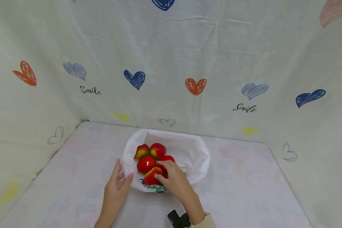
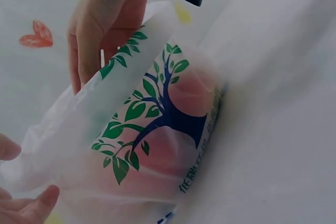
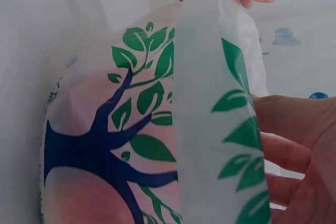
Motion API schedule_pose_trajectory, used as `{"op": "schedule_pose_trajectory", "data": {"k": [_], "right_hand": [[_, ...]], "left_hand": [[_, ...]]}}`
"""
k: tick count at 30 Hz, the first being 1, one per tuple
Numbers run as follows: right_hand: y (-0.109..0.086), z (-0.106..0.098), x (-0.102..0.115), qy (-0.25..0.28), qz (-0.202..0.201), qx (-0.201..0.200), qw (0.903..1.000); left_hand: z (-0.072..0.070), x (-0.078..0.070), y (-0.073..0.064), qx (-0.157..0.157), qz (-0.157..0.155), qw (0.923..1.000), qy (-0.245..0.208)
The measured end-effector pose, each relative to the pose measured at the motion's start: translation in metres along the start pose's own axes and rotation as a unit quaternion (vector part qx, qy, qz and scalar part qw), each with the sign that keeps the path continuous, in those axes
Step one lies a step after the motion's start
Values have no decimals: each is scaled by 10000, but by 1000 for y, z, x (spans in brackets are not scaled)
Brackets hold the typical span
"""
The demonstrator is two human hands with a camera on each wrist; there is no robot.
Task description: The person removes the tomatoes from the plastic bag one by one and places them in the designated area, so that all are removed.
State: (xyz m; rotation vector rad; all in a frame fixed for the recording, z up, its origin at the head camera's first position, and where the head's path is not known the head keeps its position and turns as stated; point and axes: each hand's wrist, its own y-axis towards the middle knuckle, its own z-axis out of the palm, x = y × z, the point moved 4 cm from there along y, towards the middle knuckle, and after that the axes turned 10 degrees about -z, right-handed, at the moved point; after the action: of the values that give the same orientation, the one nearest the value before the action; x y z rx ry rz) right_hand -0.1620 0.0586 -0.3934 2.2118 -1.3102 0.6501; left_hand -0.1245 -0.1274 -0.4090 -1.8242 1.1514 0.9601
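A white plastic bag (image 1: 191, 148), its rim folded down and a green-leafed tree printed on its side (image 2: 173, 114), stands wide on the table. Several shiny red apples (image 1: 146, 164) with yellow patches lie inside; the bag's wall shows them only as pink blurs in the wrist views. My right hand (image 1: 174, 179) reaches in over the front rim, thumb and fingers around a red apple (image 1: 162, 170) that they partly cover. At the bag's left side my left hand (image 1: 117, 186) touches the rim with fingers extended and thumb apart.
The bag sits on a pale table (image 1: 245, 183) near its back edge. Behind and beside it hangs a white curtain (image 1: 165, 47) printed with hearts. A black device (image 1: 179, 219) is worn at the right wrist.
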Motion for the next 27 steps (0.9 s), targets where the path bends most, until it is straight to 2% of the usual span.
{"op": "schedule_pose_trajectory", "data": {"k": [4, 6, 10, 11, 13, 19, 21, 25, 27], "right_hand": [[4, 6, -1, 55, 210, 112, 9997], [6, 9, -1, 89, 302, 159, 9994], [10, 13, -3, 113, 498, 253, 9984], [11, 14, -3, 104, 551, 279, 9980], [12, 16, -3, 74, 653, 314, 9973], [17, 23, -2, 50, 955, 342, 9948], [18, 25, -2, 52, 1003, 336, 9944], [20, 31, -1, 132, 1165, 366, 9924], [21, 34, -2, 193, 1266, 421, 9909]], "left_hand": [[0, 12, 7, 80, -421, 9978, -515], [2, 24, 13, 62, -535, 9953, -800], [6, 46, 25, 157, -644, 9833, -1695], [7, 49, 27, 227, -599, 9783, -1972], [5, 49, 26, 456, -729, 9675, -2377], [-1, 31, 14, 1009, -1477, 9437, -2782], [-1, 28, 12, 1217, -1579, 9320, -3027], [0, 29, 12, 1610, -1772, 9038, -3546], [2, 32, 13, 1735, -1912, 8940, -3661]]}}
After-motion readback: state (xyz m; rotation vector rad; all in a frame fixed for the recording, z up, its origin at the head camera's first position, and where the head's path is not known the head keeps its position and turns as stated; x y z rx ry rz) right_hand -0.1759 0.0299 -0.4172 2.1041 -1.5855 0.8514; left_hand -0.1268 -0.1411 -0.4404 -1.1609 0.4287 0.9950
